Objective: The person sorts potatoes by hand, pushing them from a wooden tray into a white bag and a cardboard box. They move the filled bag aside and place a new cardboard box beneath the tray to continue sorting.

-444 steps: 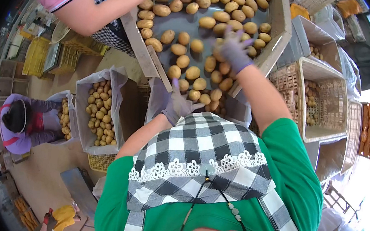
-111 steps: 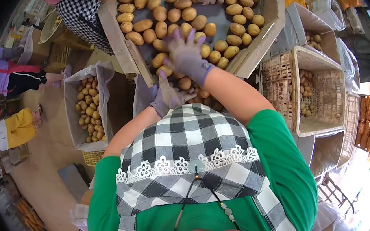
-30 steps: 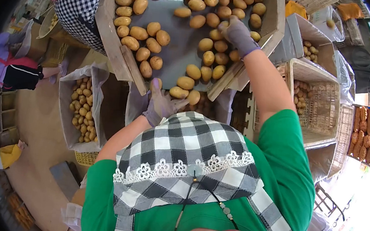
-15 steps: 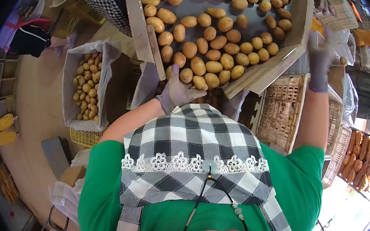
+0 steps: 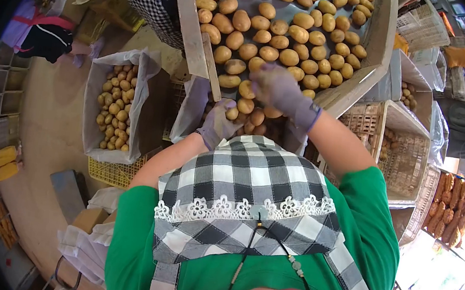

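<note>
Many potatoes (image 5: 267, 53) lie on a grey sorting tray with wooden side boards (image 5: 191, 24), thickest toward its narrow near end. My left hand (image 5: 220, 124), in a thin purple-grey glove, is at the left of that outlet, thumb and fingers apart beside the potatoes there. My gloved right hand (image 5: 283, 94) reaches over the lower potatoes, its fingertips among them. Motion smears its fingers, so whether it grips a potato cannot be made out. Below the outlet, more potatoes (image 5: 256, 126) show in shadow between pale liner edges, partly hidden by my apron.
A lined crate of potatoes (image 5: 90, 104) stands at left on a yellow crate (image 5: 106, 172). Plastic crates (image 5: 407, 157) are stacked at right, some holding potatoes. A person in a checked garment (image 5: 151, 0) is at the tray's far left; another person (image 5: 42, 40) is farther left.
My right hand has swung from the crates at right to the potatoes at the tray's near end. My left hand has dropped slightly. Potatoes on the tray have shifted and sit more densely.
</note>
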{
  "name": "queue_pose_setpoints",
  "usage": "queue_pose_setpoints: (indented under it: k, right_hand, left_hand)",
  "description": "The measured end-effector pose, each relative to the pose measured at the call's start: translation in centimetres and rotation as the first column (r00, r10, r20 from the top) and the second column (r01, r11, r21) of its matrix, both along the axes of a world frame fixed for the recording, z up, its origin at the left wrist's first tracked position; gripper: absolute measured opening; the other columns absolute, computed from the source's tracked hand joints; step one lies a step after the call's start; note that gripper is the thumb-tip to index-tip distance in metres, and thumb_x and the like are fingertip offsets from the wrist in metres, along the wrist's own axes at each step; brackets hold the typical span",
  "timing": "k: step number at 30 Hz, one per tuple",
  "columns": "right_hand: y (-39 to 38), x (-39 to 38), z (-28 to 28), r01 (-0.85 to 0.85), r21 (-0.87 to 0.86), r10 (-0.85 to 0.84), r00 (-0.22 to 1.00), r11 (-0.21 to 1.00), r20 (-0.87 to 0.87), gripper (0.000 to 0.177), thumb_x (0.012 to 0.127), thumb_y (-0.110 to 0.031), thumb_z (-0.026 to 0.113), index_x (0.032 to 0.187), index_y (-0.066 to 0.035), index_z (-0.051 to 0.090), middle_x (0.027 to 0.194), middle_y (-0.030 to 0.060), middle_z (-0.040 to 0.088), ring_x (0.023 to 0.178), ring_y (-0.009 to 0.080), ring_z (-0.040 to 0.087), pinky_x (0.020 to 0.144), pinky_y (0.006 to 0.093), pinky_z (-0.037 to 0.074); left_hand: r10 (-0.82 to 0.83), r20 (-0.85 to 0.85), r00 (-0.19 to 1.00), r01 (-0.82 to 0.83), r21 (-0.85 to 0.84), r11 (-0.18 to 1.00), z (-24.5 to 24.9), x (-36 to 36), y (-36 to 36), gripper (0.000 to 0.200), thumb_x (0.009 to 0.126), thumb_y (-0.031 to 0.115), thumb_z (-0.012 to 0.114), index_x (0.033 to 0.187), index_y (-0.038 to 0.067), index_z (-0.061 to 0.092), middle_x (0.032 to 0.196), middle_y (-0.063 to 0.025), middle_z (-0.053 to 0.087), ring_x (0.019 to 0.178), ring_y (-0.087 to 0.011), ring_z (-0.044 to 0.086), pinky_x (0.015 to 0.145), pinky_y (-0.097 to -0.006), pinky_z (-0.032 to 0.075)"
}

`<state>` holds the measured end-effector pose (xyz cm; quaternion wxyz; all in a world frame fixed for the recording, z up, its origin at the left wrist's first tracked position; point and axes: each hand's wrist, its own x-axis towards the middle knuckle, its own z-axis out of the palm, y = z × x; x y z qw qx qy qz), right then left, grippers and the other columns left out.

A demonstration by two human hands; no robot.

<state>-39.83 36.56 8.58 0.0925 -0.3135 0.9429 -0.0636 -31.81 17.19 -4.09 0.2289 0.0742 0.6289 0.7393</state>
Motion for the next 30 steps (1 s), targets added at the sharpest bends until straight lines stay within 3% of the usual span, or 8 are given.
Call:
queue_pose_setpoints:
  k: [8, 11, 13, 16, 18, 22, 27, 30]
  right_hand:
    - [-5.8, -0.2, -2.5, 0.007, 0.064, 0.014, 0.946, 0.998, -0.324, 0.052, 0.083, -0.042, 0.057, 0.132, -0.028, 0.049, 0.141, 0.0075, 0.045, 0.132, 0.0354, 0.038, 0.108, 0.0522, 0.027]
    - [-1.0, 0.5, 0.6, -0.054, -0.083, 0.07, 0.978, 0.995, 0.195, 0.041, 0.08, -0.037, 0.059, 0.119, -0.025, 0.061, 0.133, 0.0054, 0.053, 0.121, 0.0259, 0.051, 0.098, 0.0416, 0.043]
    - [4.0, -1.3, 1.8, 0.342, -0.47, -0.235, 0.933, 0.814, 0.272, 0.032, 0.084, -0.035, 0.059, 0.107, -0.014, 0.065, 0.095, 0.0135, 0.067, 0.089, 0.031, 0.065, 0.086, 0.0414, 0.049]
    - [12.1, -7.4, 0.0, 0.521, -0.591, -0.74, 0.639, 0.616, -0.208, 0.055, 0.082, -0.038, 0.066, 0.124, -0.005, 0.054, 0.122, 0.0198, 0.056, 0.112, 0.0317, 0.054, 0.096, 0.0448, 0.043]
    - [11.5, -8.6, -1.4, 0.884, -0.383, -0.945, 0.318, 0.269, 0.071, 0.071, 0.079, -0.045, 0.066, 0.131, -0.003, 0.044, 0.135, 0.03, 0.039, 0.124, 0.0436, 0.04, 0.099, 0.0576, 0.036]
    - [-2.5, -1.4, -2.8, 0.671, 0.055, -0.651, 0.734, 0.74, -0.192, 0.086, 0.082, -0.05, 0.055, 0.144, 0.001, 0.023, 0.149, 0.0279, 0.021, 0.136, 0.052, 0.018, 0.101, 0.071, 0.021]
    - [-7.4, 1.9, -1.9, 0.064, -0.096, -0.069, 0.997, 0.993, -0.048, 0.052, 0.085, -0.037, 0.055, 0.134, -0.019, 0.046, 0.146, 0.0098, 0.035, 0.136, 0.0363, 0.029, 0.106, 0.0616, 0.021]
    - [-3.3, 1.4, -2.4, -0.142, 0.025, 0.143, 0.953, 0.99, -0.269, 0.057, 0.081, -0.035, 0.062, 0.134, -0.022, 0.046, 0.143, 0.0053, 0.041, 0.134, 0.0288, 0.034, 0.106, 0.0556, 0.026]
  left_hand:
    - [0.007, 0.796, 0.605, -0.425, 0.315, 0.849, 2.6, -1.4, 1.7, 0.024, 0.078, 0.006, 0.048, 0.101, 0.006, 0.056, 0.107, -0.0116, 0.058, 0.107, -0.0261, 0.051, 0.1, -0.0486, 0.037]
    - [-0.082, 0.84, 0.537, -0.534, 0.413, 0.738, 2.7, -0.9, 1.4, 0.031, 0.078, 0.005, 0.047, 0.108, 0.009, 0.052, 0.114, -0.0094, 0.056, 0.11, -0.0268, 0.051, 0.102, -0.0534, 0.033]
    - [0.006, 0.579, 0.815, -0.251, 0.345, 0.904, -1.1, -0.3, 0.3, 0.029, 0.081, 0.009, 0.049, 0.11, 0.009, 0.052, 0.119, -0.0089, 0.053, 0.114, -0.0261, 0.049, 0.103, -0.0568, 0.031]
    - [0.057, 0.846, 0.53, -0.523, 0.273, 0.808, 6.2, -0.6, 1.8, 0.043, 0.088, 0.036, 0.056, 0.119, 0.008, 0.049, 0.126, -0.0094, 0.048, 0.119, -0.0241, 0.045, 0.103, -0.0621, 0.028]
    - [0.026, 0.838, 0.546, -0.516, 0.311, 0.798, 6.8, -1.0, 2.1, 0.058, 0.087, 0.051, 0.058, 0.124, 0.008, 0.046, 0.127, -0.0111, 0.046, 0.12, -0.0251, 0.044, 0.103, -0.0619, 0.03]
    - [-0.257, 0.769, 0.585, -0.407, 0.553, 0.727, 4.0, -1.5, 1.4, 0.08, 0.08, 0.064, 0.059, 0.134, 0.008, 0.039, 0.127, -0.0183, 0.045, 0.122, -0.034, 0.044, 0.102, -0.0579, 0.035]
    - [-0.183, -0.187, 0.965, 0.185, -0.006, 0.983, 2.4, -1.1, 0.8, 0.086, 0.081, 0.068, 0.049, 0.141, 0.011, 0.03, 0.138, -0.0132, 0.039, 0.131, -0.0318, 0.035, 0.108, -0.0537, 0.029]
    - [-0.072, 0.614, 0.786, -0.223, 0.391, 0.893, 2.6, -0.9, 1.1, 0.069, 0.085, 0.05, 0.055, 0.139, 0.011, 0.035, 0.134, -0.0132, 0.044, 0.129, -0.0333, 0.038, 0.106, -0.0541, 0.031]
